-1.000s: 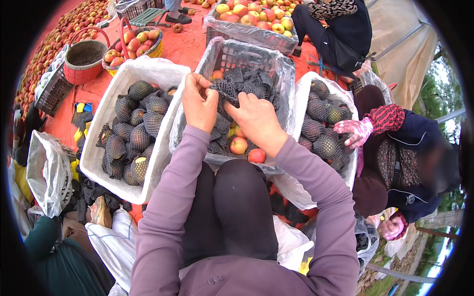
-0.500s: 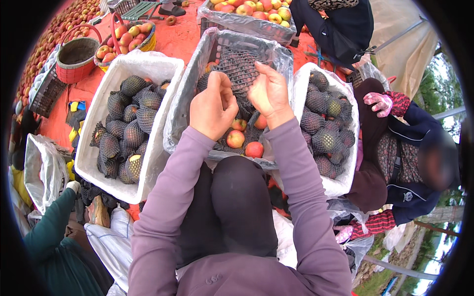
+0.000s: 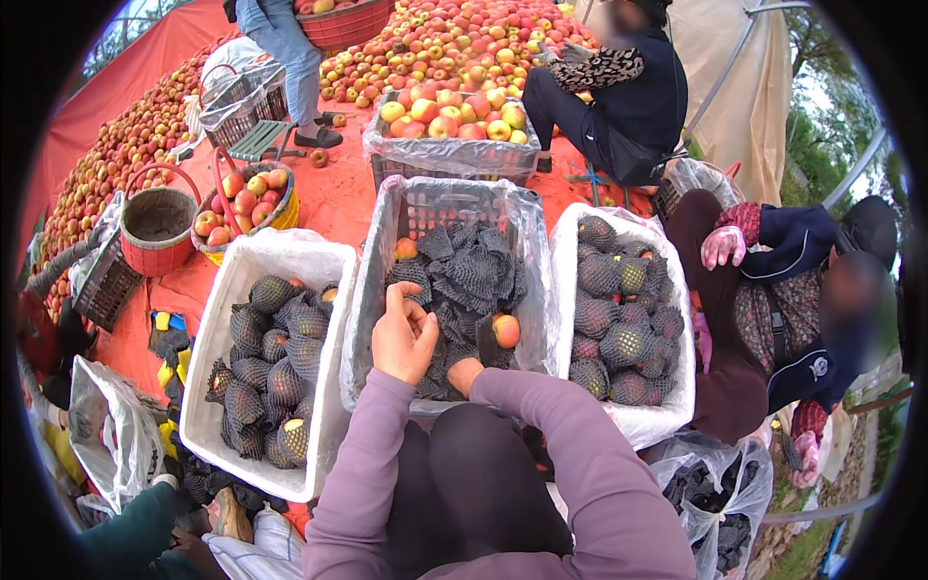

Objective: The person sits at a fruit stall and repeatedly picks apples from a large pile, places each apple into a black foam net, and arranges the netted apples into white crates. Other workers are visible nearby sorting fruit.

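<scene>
In front of my knees stands a grey plastic crate point(image 3: 362, 290) lined with clear film. A heap of black foam net sleeves point(image 3: 469, 266) lies inside it, with a red-yellow apple point(image 3: 506, 331) on the right and another apple point(image 3: 405, 249) at the far left. Over the crate's left part my left hand point(image 3: 404, 335) is held with its fingers loosely bent and apart, and I see nothing in it. My right hand point(image 3: 465, 374) reaches low into the crate's near side. Black netting covers its fingers, so their grip is hidden.
White foam boxes of netted apples stand left point(image 3: 227, 290) and right point(image 3: 570, 290). Behind the crate is a film-lined crate of bare apples point(image 3: 449, 159). A seated co-worker point(image 3: 773, 300) is close on the right. Baskets point(image 3: 155, 246) and a large apple pile point(image 3: 454, 48) lie beyond.
The view has tilted up, showing more of the apple pile. My hands, raised close together before the netting, are now apart; my right hand has gone down into the sleeves.
</scene>
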`<state>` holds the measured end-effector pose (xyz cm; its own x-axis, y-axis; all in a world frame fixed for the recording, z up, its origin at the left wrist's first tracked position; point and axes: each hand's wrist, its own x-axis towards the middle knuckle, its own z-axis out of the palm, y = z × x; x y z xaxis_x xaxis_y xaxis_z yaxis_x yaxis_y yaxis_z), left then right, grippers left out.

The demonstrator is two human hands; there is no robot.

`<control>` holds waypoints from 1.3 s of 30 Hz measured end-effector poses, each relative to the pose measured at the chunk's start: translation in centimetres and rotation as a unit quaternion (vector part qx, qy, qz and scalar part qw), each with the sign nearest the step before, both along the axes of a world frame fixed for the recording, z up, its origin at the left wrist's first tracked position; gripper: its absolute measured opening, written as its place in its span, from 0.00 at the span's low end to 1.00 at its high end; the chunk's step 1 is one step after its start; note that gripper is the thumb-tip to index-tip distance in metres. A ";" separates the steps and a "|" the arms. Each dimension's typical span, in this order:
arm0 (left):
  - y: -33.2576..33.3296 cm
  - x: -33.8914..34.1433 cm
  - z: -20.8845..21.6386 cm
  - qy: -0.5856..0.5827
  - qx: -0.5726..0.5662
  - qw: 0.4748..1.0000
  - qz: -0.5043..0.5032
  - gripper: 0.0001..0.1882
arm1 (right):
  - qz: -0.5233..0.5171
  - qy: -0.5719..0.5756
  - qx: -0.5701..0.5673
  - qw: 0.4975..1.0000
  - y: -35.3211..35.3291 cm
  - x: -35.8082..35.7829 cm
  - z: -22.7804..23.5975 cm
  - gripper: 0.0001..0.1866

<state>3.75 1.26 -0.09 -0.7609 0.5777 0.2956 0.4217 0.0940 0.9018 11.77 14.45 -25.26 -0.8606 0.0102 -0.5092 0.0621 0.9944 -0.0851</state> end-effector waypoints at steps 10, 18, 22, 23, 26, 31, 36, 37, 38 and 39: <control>-1.5 -2.6 -2.3 -0.324 0.041 0.945 0.005 0.29 | -0.113 0.373 -0.121 0.913 -2.5 -1.1 23.6 0.19; -2.2 -0.5 -0.9 -0.448 0.208 0.856 -0.156 0.16 | -0.067 0.421 -0.260 0.867 -3.1 0.2 29.3 0.25; -5.8 -2.0 -0.7 -0.470 0.207 0.848 -0.136 0.14 | -0.091 0.295 -0.561 0.768 -3.6 2.5 33.4 0.31; -7.3 -3.0 -1.9 -0.455 0.228 0.844 -0.171 0.14 | -0.100 0.238 -0.657 0.709 -4.0 3.0 34.7 0.32; -8.0 2.2 1.4 -0.410 0.269 0.838 -0.238 0.16 | -0.057 0.092 -0.819 0.563 -5.0 3.5 33.0 0.40; -10.4 3.0 -0.4 -0.360 0.234 0.884 -0.183 0.16 | -0.058 -0.049 -0.856 0.511 -6.3 3.4 33.0 0.46; -9.5 1.4 3.3 -0.180 0.229 0.954 -0.065 0.04 | -0.076 0.018 -0.864 0.497 -5.7 2.4 32.4 0.40; -9.7 1.5 3.6 -0.051 0.242 0.968 0.034 0.09 | -0.096 0.039 -0.868 0.485 -5.4 2.0 32.0 0.39; -9.4 1.8 4.4 0.024 0.201 0.972 0.118 0.12 | -0.153 0.066 -0.856 0.489 -5.0 1.7 31.8 0.37; -9.3 2.4 5.4 0.103 0.153 0.961 0.205 0.15 | -0.203 0.089 -0.842 0.492 -4.8 1.1 31.6 0.35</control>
